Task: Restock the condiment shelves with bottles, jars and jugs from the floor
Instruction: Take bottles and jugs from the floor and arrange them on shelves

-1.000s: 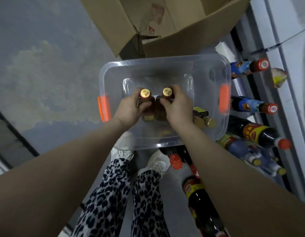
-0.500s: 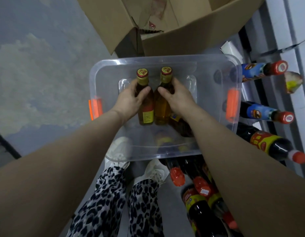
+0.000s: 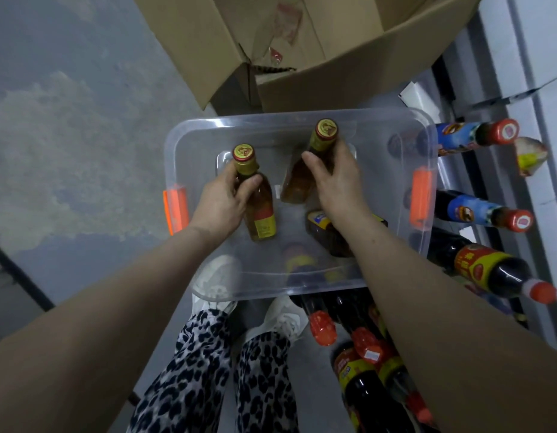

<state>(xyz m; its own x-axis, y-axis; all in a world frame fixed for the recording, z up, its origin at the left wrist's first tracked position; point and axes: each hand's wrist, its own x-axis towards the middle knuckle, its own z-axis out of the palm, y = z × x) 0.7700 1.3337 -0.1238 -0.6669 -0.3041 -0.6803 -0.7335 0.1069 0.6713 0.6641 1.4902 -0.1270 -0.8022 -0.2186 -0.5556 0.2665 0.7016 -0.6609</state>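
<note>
Over a clear plastic bin [image 3: 192,142] with orange latches, each of my hands holds a small amber bottle with a gold cap. My left hand [image 3: 222,203] grips the left amber bottle [image 3: 260,207] at its shoulder. My right hand [image 3: 336,182] grips the right amber bottle [image 3: 324,137] around its neck. The two bottles are apart. Another amber bottle [image 3: 325,229] lies in the bin under my right wrist. Dark sauce bottles with red caps [image 3: 492,270] lie on the white shelf at the right.
An open cardboard box [image 3: 302,51] stands beyond the bin. More dark red-capped bottles [image 3: 358,370] lie on the floor by my white shoes [image 3: 217,276]. Blue-labelled bottles [image 3: 470,210] rest on the shelf. Grey floor stretches to the left.
Both amber bottles have come up out of the bin and moved apart; a second ago they stood side by side with only their caps showing.
</note>
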